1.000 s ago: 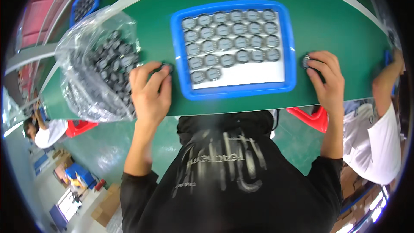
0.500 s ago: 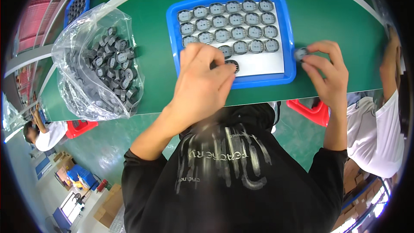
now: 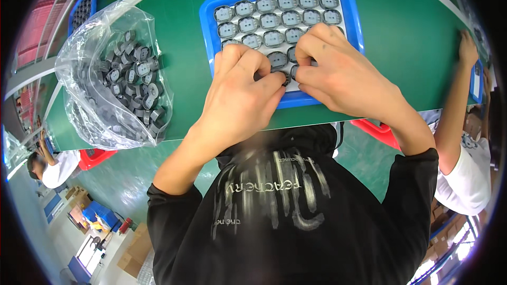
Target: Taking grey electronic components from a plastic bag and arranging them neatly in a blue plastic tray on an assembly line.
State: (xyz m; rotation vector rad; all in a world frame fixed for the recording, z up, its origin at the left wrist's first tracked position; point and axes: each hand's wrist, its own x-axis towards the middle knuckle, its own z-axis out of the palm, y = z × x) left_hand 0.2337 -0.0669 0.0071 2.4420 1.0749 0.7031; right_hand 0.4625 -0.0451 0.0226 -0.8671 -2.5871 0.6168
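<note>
While both hands met over the near edge of the blue tray (image 3: 208,31), I watched from the head view. My left hand (image 3: 240,103) came in from about seven o'clock and curled over the tray's front row, its fingertips (image 3: 274,82) pinched on a small dark round part (image 3: 285,77). My right hand (image 3: 340,76) came in from about four o'clock, knuckles up, its fingertips (image 3: 301,71) pressed close to the same spot, so the two hands touched or nearly touched there. Whether the right hand gripped a part of its own I could not tell, for its fingers hid what lay beneath.

That tray sat on the green desk (image 3: 412,26) at twelve o'clock from my chest, and its white inlay held rows of grey round parts (image 3: 269,21) seated side by side, the far rows full. At about ten o'clock, well apart from the tray, a clear plastic bag (image 3: 113,74) lay open on the desk with a loose heap of the same dark parts inside. At three o'clock another person's arm (image 3: 454,100) reached up to the desk edge. A second blue tray (image 3: 82,10) showed at eleven o'clock past the bag.
</note>
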